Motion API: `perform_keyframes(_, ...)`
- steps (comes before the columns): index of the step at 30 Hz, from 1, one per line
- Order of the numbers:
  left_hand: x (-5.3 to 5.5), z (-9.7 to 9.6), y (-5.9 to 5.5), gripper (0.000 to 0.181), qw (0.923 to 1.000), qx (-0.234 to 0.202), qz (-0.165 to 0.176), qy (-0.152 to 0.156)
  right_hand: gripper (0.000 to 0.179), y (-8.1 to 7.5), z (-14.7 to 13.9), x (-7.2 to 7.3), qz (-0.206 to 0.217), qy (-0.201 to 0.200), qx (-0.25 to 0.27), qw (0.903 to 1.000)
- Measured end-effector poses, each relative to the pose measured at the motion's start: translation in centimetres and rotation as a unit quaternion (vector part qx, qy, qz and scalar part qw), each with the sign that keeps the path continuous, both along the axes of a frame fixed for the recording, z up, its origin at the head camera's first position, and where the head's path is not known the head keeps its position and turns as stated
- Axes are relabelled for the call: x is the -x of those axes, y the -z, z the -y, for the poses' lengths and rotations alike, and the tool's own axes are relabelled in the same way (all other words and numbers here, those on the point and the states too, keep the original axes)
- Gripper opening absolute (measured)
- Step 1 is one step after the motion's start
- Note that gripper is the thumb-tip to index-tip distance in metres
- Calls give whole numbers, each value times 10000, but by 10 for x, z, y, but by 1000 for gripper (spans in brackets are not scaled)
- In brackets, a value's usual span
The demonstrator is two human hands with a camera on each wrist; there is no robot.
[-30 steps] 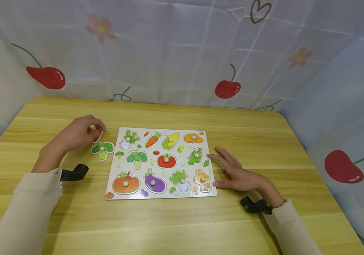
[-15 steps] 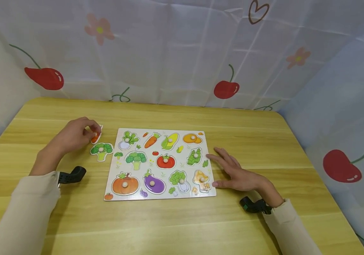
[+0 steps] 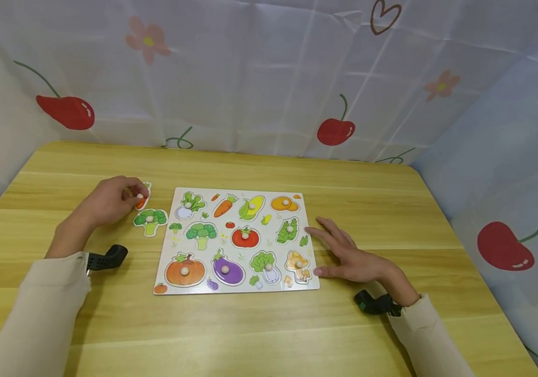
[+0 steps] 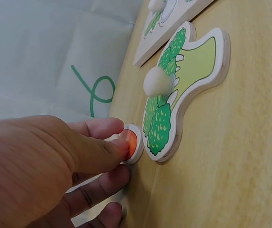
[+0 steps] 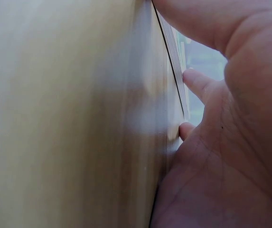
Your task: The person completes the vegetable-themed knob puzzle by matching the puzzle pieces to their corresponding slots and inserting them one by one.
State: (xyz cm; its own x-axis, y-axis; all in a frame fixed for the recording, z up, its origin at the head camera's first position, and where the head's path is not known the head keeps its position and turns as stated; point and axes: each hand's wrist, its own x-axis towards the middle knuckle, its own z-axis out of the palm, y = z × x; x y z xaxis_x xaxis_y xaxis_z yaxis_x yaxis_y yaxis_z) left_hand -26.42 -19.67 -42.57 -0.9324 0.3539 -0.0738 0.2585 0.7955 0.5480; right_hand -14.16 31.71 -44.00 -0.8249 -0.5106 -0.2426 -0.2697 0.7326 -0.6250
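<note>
In the head view, my left hand point(image 3: 111, 200) is at the left of the table, thumb and forefinger pinching the knob of a carrot puzzle piece point(image 3: 142, 201). That piece lies close on the tabletop, partly covered by the fingers; its orange end point(image 4: 133, 142) shows in the left wrist view. Just nearer to me is a broccoli puzzle piece point(image 4: 195, 64), face up with a round wooden knob. To the right lies a white vegetable puzzle board point(image 3: 269, 209). My right hand point(image 3: 351, 260) rests at its right edge, fingers spread, fingertips against the edge.
Knobbed pieces such as the pumpkin point(image 3: 185, 270), eggplant point(image 3: 228, 270) and tomato point(image 3: 245, 238) sit in the board. Its carrot point(image 3: 224, 206) and broccoli point(image 3: 201, 235) spots show pictures without knobs. A printed cloth point(image 3: 259, 78) hangs behind the wooden table point(image 3: 259, 335).
The carrot piece, tilted in my left fingers a second ago, has come down flatter beside the broccoli, a little to the left. My right hand has stayed in place.
</note>
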Motion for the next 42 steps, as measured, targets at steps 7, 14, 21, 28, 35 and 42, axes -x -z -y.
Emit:
perform_keyframes(7,0,1,2,13,9999,-62,-110,-28,88,1,0,1,-25,-1,-4,10000)
perform_keyframes(14,-1,-1,-2,14,9998,-34,-199,-37,89,1,0,0,-52,-29,7,10000)
perform_keyframes(21,0,-9,-7,17,9998,-113,-173,14,88,3,-1,1,-111,-63,17,9999)
perform_keyframes(28,-3,-24,-15,17,9995,-206,-221,125,88,3,-1,1,-83,-35,23,10000)
perform_keyframes(35,-6,-36,-24,18,9989,-255,-321,237,88,3,-1,0,-83,-20,-18,10000)
perform_keyframes(42,-7,-47,-27,16,9972,-403,-455,437,88,2,-1,0,-56,-10,19,10000)
